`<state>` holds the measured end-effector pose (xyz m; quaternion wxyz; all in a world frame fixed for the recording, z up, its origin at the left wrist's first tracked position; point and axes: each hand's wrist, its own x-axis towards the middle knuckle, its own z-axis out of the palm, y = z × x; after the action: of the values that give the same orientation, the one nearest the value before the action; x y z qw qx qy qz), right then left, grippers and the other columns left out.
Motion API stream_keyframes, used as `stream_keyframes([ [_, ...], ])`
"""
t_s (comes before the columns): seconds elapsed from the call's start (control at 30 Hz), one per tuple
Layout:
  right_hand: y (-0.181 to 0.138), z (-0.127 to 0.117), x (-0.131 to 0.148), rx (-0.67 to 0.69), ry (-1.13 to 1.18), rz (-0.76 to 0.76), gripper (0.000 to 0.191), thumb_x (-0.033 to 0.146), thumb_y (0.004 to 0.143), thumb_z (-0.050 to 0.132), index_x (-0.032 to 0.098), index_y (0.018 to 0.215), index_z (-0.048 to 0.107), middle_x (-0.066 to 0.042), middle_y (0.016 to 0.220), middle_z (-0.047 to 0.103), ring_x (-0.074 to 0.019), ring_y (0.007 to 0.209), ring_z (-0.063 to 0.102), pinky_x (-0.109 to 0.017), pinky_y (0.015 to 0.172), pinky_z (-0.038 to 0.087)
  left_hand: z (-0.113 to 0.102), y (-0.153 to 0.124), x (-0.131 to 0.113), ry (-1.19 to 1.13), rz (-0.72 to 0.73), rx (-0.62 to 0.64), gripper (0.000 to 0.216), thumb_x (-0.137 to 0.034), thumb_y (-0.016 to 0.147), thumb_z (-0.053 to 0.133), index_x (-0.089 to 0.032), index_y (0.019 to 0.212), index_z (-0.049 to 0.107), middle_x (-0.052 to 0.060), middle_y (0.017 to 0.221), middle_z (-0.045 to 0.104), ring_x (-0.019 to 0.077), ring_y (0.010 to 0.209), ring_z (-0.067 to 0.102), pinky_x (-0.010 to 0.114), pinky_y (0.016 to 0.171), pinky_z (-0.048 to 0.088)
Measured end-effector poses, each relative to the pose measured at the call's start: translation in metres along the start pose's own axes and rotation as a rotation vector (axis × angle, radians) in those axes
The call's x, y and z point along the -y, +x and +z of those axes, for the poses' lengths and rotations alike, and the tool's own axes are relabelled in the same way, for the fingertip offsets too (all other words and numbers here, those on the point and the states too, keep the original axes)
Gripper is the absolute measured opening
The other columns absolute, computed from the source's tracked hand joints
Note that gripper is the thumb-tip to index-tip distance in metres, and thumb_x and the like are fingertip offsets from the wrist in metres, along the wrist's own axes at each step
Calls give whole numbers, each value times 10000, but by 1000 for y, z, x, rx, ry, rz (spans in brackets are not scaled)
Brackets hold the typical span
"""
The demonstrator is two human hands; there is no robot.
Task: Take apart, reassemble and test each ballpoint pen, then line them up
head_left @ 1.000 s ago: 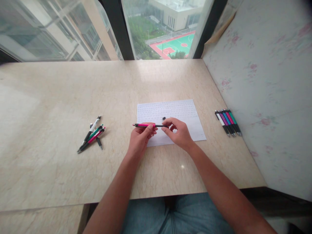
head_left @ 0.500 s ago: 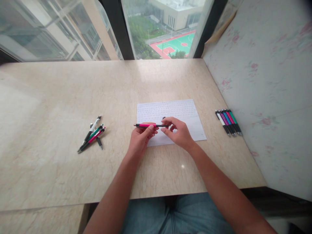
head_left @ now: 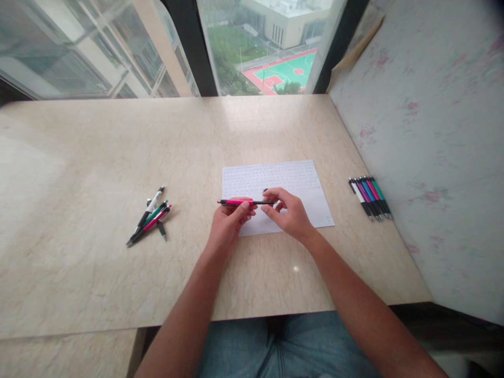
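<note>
A pink and black click pen [head_left: 238,202] lies level across the front of my left hand [head_left: 231,220], whose thumb and fingers pinch its pink barrel. The black grip end points right, towards my right hand [head_left: 289,210]. That hand is curved around the pen's tip, thumb and forefinger apart above and below it; contact with the tip is hard to make out. A small dark bit [head_left: 265,190] shows at the right forefinger's tip, too small to name. Under both hands is a sheet of paper [head_left: 271,177] with rows of handwriting.
Several pens [head_left: 149,218] are piled loosely at the left on the stone-patterned table [head_left: 79,273]. At the right, a neat row of pens [head_left: 370,198] lies beside the flowered wall [head_left: 433,157]. Windows [head_left: 263,47] stand behind the table's far edge.
</note>
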<state>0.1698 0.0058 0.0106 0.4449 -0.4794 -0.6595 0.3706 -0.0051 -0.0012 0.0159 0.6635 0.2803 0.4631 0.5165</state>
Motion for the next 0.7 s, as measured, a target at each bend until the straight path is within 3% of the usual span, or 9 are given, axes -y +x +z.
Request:
stream_keyframes([
  [0.13,2,-2,-1,60,-20,5,278,347,949,529,190,755,653,-14,686,670,-124,638,595,-248,588,447,0,0,0,9,-15,-1,268,-308,701,832,-140,889,742,71,783,740,113,674,648,218,655,480],
  [0.3,2,-3,-3,16,-14,-62,98,284,877,627,198,890,672,-27,825,705,-140,725,626,-249,616,480,1,0,0,-13,-16,8,261,-301,701,832,-141,886,741,66,776,736,108,670,646,209,648,475],
  [0.4,1,-2,-3,8,14,-31,190,298,848,662,206,1014,655,-32,894,707,-147,766,641,-246,615,488,1,-1,-1,-14,-16,14,257,-297,701,831,-138,882,742,66,774,734,109,668,646,210,646,474],
  [0.5,1,-3,-2,33,21,17,177,355,909,592,195,901,667,-23,794,698,-139,713,633,-251,611,472,2,-1,-1,-7,-21,17,258,-300,705,829,-137,885,743,74,788,739,112,674,648,214,653,478],
  [0.6,2,-4,-1,36,-10,13,341,363,964,502,187,708,643,-11,656,661,-125,623,598,-262,609,456,2,-1,-1,-3,-22,15,261,-298,704,829,-136,889,741,82,801,743,113,675,648,216,654,479],
  [0.7,2,-4,-1,4,-23,-26,214,326,926,566,194,793,668,-19,735,694,-133,672,615,-257,610,467,1,0,-1,-6,-21,7,266,-298,704,829,-136,894,738,84,796,743,117,675,649,219,652,478],
])
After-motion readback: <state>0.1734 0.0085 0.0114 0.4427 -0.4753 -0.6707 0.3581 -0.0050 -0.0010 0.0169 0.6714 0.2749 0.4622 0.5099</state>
